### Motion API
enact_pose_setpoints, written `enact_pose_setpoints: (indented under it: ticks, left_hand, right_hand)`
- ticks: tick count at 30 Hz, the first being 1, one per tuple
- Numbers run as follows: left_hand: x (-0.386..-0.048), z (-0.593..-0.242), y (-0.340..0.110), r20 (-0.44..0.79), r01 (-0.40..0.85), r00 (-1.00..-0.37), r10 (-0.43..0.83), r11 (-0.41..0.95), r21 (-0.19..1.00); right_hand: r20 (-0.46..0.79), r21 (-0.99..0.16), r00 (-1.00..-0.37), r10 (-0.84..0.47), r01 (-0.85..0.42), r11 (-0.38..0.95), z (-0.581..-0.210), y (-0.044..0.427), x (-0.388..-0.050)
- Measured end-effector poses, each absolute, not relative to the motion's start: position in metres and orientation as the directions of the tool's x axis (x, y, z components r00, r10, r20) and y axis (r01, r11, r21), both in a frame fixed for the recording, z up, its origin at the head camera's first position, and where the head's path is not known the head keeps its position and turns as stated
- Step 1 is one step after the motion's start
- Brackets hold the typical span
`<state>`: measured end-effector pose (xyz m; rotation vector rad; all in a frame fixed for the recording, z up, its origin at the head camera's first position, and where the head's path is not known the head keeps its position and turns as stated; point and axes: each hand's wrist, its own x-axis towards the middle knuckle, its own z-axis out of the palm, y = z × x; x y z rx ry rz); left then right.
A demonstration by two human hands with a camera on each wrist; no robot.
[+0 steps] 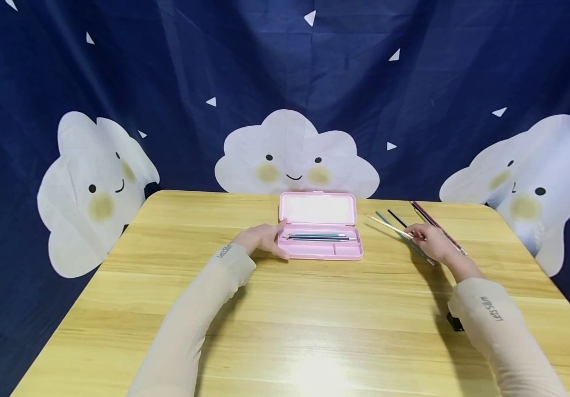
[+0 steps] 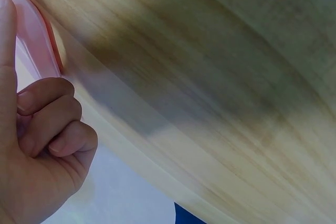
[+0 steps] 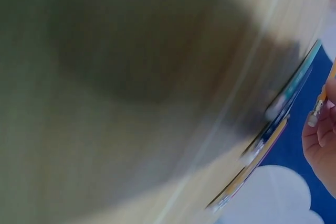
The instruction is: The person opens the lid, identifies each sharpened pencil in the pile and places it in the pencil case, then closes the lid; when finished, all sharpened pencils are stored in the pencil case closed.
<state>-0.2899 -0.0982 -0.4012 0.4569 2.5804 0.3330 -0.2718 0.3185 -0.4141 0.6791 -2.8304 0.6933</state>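
A pink pencil case [image 1: 306,255] lies open at the back middle, its lid tilted back, with several pencils [image 1: 317,237] in the long compartment. My left hand [image 1: 261,240] grips the case's left end; in the left wrist view that hand [image 2: 47,135] has some fingers curled beside the pink edge [image 2: 39,40]. To the right, my right hand [image 1: 431,241] pinches a pale yellow pencil [image 1: 386,223] above the table. The right wrist view shows the hand [image 3: 323,140] at the edge, holding the pencil near its eraser end [image 3: 315,115].
Around my right hand lie a teal pencil [image 1: 381,215], a dark pencil [image 1: 396,218] and several dark and reddish pencils [image 1: 436,223]. A small black object [image 1: 455,322] is partly under the right sleeve. Behind the wooden table [image 1: 285,314] hangs a blue cloth [image 1: 180,149] with clouds.
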Motion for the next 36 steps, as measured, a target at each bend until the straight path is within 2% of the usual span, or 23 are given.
enact_pose_setpoints:
  ticks: [13,30,36]
  left_hand:
    - [-0.290,-0.400,-0.099,-0.423,0.263,-0.821,0.383,0.912,0.315]
    - [-0.289,-0.400,-0.100,-0.426,0.252,-0.823,0.375,0.914,0.318]
    - [-0.290,-0.402,-0.099,-0.431,0.243,-0.824,0.368,0.916,0.318]
  right_hand:
    - [0.275,-0.431,-0.845,-0.458,-0.534,0.727,-0.415,0.272,-0.281]
    - [0.212,-0.447,-0.800,-0.561,-0.590,0.672,-0.416,0.207,-0.294]
    - [0.251,-0.437,-0.728,-0.638,-0.674,0.596,-0.422,0.194,-0.307]
